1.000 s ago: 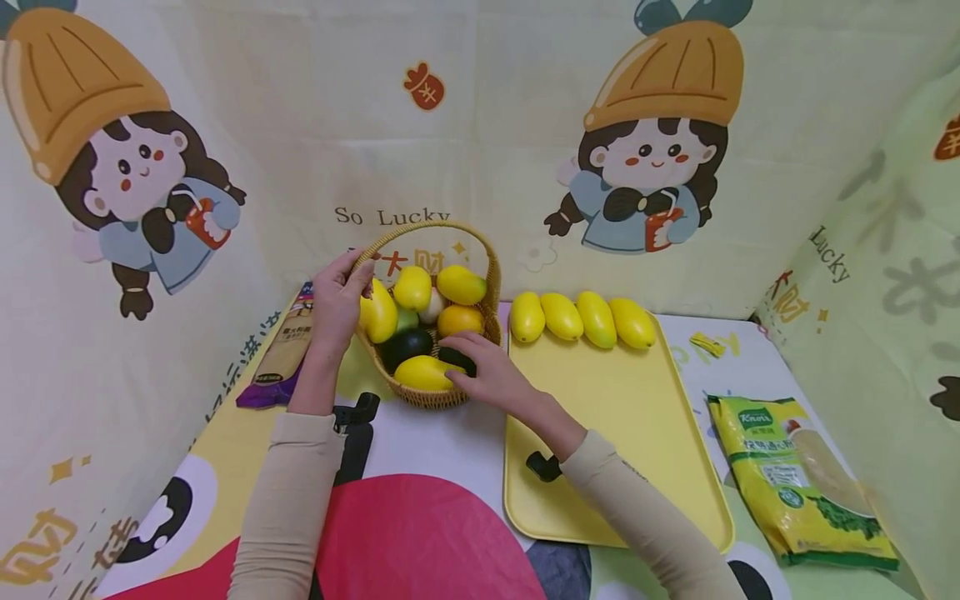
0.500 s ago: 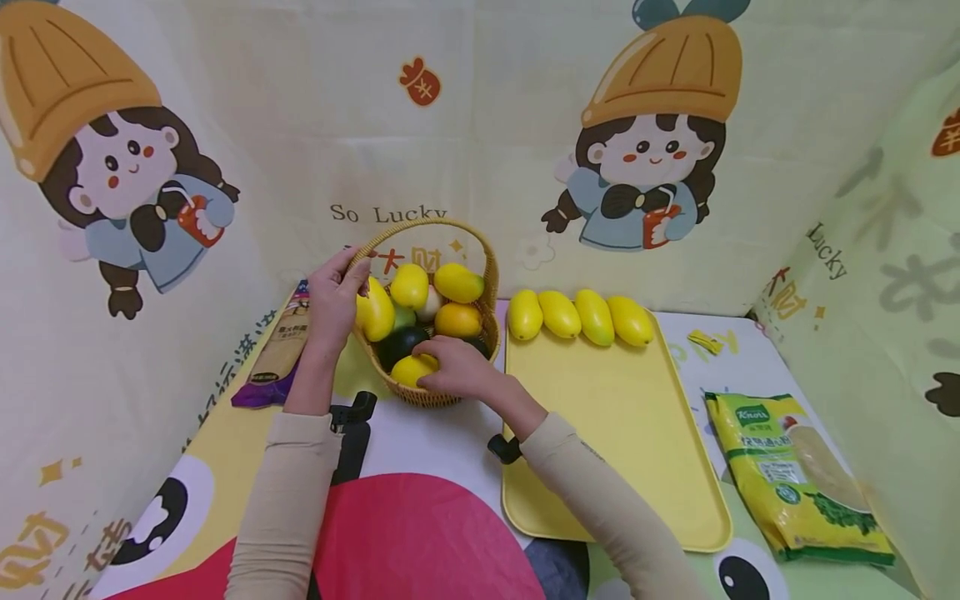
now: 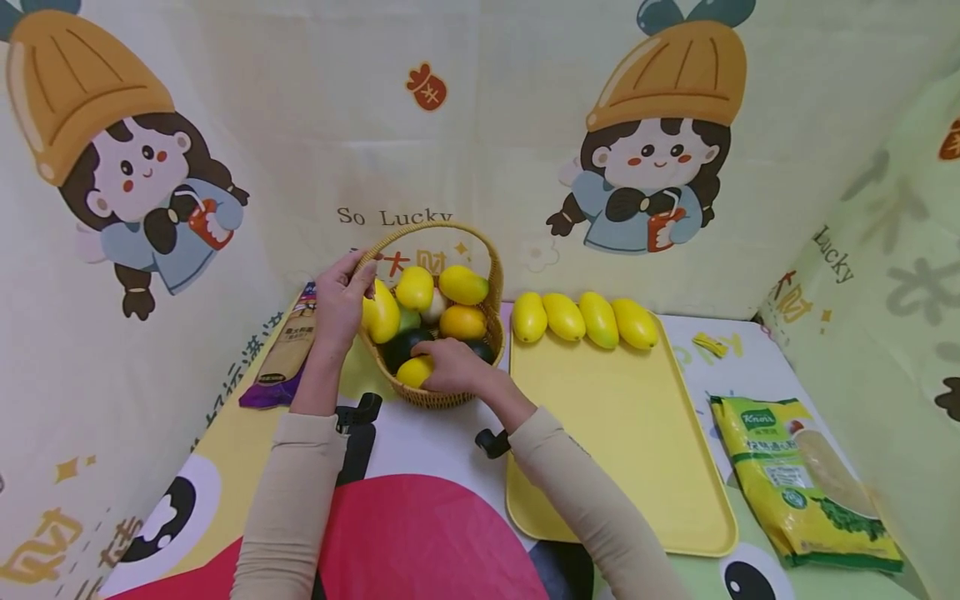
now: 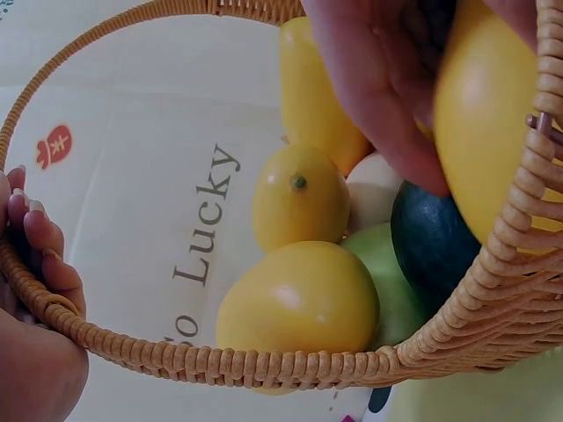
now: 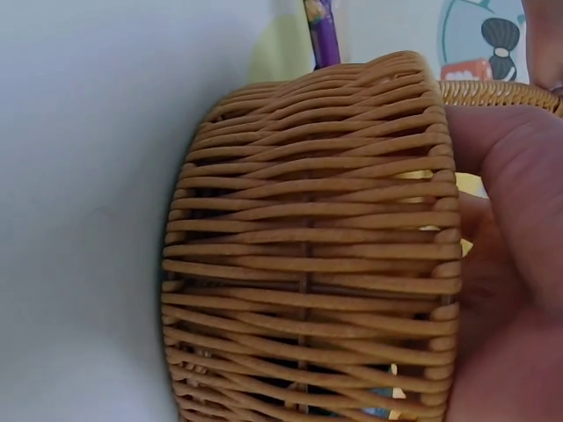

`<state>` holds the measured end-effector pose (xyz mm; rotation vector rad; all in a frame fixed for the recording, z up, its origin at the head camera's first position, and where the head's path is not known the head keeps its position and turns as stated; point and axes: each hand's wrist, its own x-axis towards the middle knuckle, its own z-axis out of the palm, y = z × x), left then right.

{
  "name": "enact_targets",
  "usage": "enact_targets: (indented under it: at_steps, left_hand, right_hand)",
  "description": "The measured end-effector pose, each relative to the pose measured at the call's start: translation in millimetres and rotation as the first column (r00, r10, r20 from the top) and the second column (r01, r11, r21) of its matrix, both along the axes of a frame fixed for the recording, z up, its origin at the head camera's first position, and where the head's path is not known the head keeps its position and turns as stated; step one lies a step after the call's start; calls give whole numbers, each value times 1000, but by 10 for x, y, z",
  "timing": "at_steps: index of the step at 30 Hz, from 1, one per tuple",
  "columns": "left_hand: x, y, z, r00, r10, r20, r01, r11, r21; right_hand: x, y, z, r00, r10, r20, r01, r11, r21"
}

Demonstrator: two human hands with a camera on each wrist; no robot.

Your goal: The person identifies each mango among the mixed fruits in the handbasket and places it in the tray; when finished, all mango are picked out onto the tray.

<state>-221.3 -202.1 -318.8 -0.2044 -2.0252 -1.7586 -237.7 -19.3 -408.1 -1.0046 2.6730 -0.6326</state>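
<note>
A wicker basket [image 3: 431,400] full of fruit stands at the back of the table. My left hand [image 3: 341,300] grips its arched handle on the left side; in the left wrist view the fingers of that hand [image 4: 40,281] curl round the cane. Inside the front rim, my right hand [image 3: 453,365] holds a yellow mango [image 3: 412,372], its fingers over the top. The right wrist view shows the basket wall [image 5: 308,237] hiding most of this grip. Around it lie a dark avocado [image 3: 401,346], an orange-yellow fruit [image 3: 462,322] and several yellow mangoes [image 3: 463,285].
Right of the basket is a yellow tray [image 3: 615,442] with several mangoes [image 3: 597,320] in a row along its back edge. A Knorr bag [image 3: 806,483] lies at the far right. A purple-ended pasta pack [image 3: 281,358] lies behind the left forearm.
My right hand has moved left and down over the front mango and now holds it. My left hand stays on the basket handle.
</note>
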Motion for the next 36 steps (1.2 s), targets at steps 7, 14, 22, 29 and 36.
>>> enact_targets:
  at_steps: [7,14,22,29,36]
  left_hand:
    - [-10,2,-19,1000,0,-3,0,1000,-1]
    - [-29,-11,-36,1000,-3,-19,3,1000,13]
    - [-66,-20,-68,1000,-1,-1,1,1000,16]
    - [-93,-35,-98,1000,21,6,-21,1000,-5]
    - [10,17,0,999,26,28,-26,999,-20]
  right_hand:
    - [29,72,-8,998,-49,26,51,994,-100]
    - [59,128,-4,997,-72,-12,68,980,-187]
    - [141,289,107,993,-113,-36,96,945,-314]
    - [182,484,244,984,-177,-33,148,901,-408]
    - [196,731,207,978,-208,-11,178,865,-469]
